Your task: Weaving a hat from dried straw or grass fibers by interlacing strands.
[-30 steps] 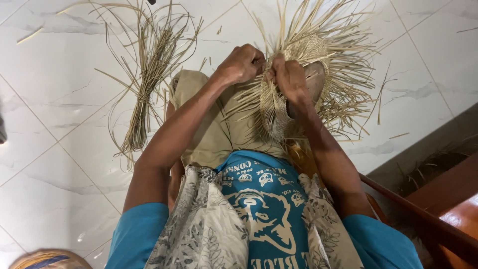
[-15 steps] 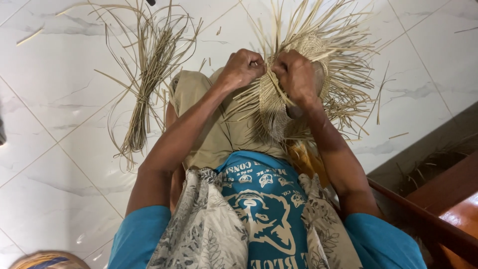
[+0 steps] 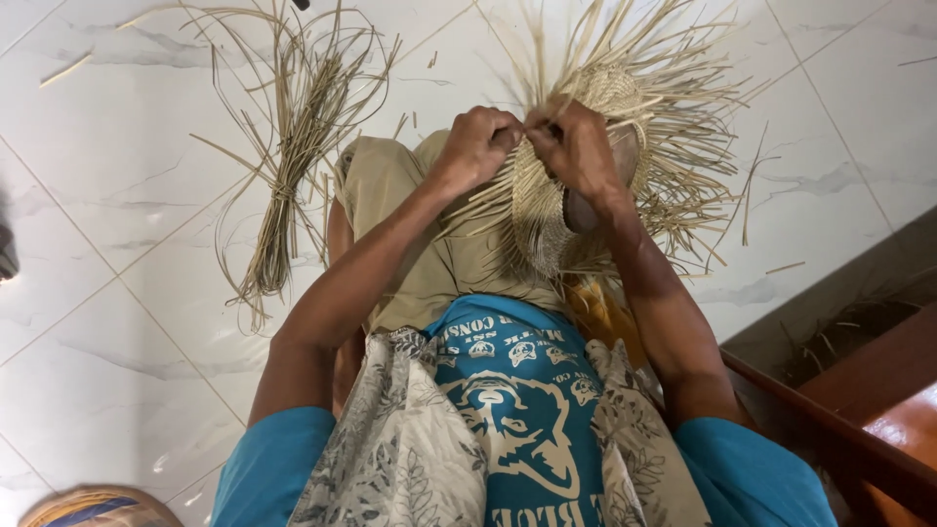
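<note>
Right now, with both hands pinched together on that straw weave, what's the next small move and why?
Probably draw the pinched strand snug into the woven straw piece. The left hand and right hand meet at its upper edge, gripping thin strands, and many loose ends fan out unwoven beyond them.

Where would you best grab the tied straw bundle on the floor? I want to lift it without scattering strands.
Grip the straw bundle at its narrow tied waist, coming from above with fingers closing across it. There the strands are pinched together; above and below they fan out loose over the white tile floor, so any other grip would catch only some.
</note>
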